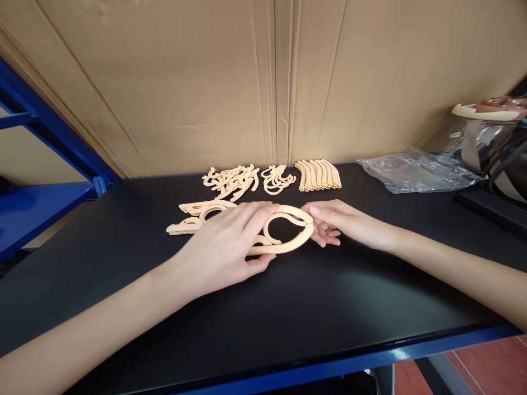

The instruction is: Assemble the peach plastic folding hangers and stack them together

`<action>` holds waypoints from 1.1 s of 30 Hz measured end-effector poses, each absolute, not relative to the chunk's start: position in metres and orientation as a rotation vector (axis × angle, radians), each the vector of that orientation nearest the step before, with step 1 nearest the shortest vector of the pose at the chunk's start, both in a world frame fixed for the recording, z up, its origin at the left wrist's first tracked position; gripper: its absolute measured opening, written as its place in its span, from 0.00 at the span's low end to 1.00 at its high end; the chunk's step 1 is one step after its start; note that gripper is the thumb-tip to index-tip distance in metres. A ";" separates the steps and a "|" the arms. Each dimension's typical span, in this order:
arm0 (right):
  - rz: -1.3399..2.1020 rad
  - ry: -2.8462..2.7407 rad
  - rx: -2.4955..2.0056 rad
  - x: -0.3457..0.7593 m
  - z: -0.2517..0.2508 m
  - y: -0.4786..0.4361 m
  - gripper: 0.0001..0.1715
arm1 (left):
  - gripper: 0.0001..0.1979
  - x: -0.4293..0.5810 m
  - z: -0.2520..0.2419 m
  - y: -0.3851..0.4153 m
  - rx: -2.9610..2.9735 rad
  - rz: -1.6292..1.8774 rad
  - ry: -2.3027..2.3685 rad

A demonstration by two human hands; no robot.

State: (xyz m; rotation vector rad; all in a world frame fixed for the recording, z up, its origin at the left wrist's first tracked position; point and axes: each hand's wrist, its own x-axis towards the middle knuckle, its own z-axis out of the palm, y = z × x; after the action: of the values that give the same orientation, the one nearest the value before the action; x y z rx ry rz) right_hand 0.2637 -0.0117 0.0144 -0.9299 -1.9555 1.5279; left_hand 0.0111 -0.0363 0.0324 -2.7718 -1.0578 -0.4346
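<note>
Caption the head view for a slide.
Left hand and right hand hold a beige loop on a black table, more beige parts behind.

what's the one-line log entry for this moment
left hand: holding oval frame | right hand: gripping its end | curved strips: behind, untouched

Matt beige plastic oval piece (288, 233), smooth black table (288, 307), crinkled glossy plastic bag (415, 173)

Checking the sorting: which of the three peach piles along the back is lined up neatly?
The rightmost pile, nearest the clear plastic bag: its curved strips lie side by side, while the middle pile and left pile are tangled heaps.
</note>
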 end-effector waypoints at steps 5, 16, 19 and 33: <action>1.384 -1.930 -1.011 0.268 0.006 -0.002 0.26 | 0.29 -0.023 0.056 -0.013 -2.897 -0.325 -1.280; 1.304 -2.090 -1.046 0.268 0.000 0.000 0.18 | 0.33 -0.090 0.052 0.015 -2.818 -0.249 -1.587; 1.298 -2.102 -1.050 0.269 -0.001 0.001 0.18 | 0.34 -0.092 0.052 0.017 -2.843 -0.277 -1.628; 1.299 -2.120 -1.073 0.269 0.000 0.001 0.18 | 0.29 -0.090 0.053 0.012 -2.883 -0.220 -1.590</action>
State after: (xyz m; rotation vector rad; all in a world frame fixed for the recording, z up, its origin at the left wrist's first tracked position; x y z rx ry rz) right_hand 0.2686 0.0006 0.0003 -1.0731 -2.1204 1.2988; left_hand -0.0901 0.0122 0.0527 -2.8829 -1.5905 -0.2205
